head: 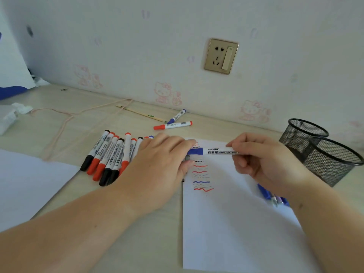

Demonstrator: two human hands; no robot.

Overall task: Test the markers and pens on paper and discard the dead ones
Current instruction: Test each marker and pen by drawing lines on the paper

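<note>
Both hands were on 1 blue-capped whiteboard marker (pixel 213 151), held level above the top of the test sheet (pixel 232 229). Right hand (pixel 262 162) pinched the white barrel; left hand (pixel 161 166) was closed over the cap end, fingers hiding the cap tip.

Around it:
- Row of capped markers (pixel 110 156), red and black caps, lay side by side left of the sheet; left hand covered the row's right end, so no count.
- 2 more markers near the wall: blue-capped one (pixel 176 116) and red-capped one (pixel 173 125), close but apart.
- 2 black wire-mesh cups (pixel 323 152) at right, touching, round and open-topped.
- Blue pens (pixel 272 195) lay on the sheet's right edge, partly behind the right wrist.
- Thin wooden stick (pixel 140 113) and a pale pink cord (pixel 65 123) ran across the back of the counter (pixel 137 229).
- Second blank sheet (pixel 29 180) at far left.

Test sheet carried wavy strokes in red, blue and black, some faint. Counter was pale wood-grain laminate. Wall had cartoon-cat wallpaper and a brass-coloured socket plate (pixel 221 56).
</note>
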